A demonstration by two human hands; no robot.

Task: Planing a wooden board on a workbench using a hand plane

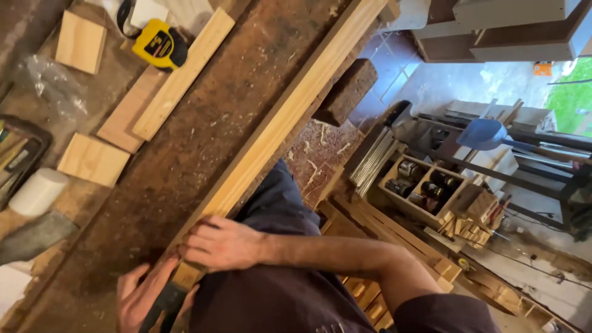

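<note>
The right hand, forearm bent across the body, presses curled fingers onto the plank's near end at the worktop edge. The left hand grips a dark tool just below it.

A single head-worn camera looks steeply down from above the person's chest, close to the hands at the lower edge. The picture is rolled, so the tabletop runs diagonally from lower left to upper right. Past its edge the view reaches the floor and a distant crate.
</note>
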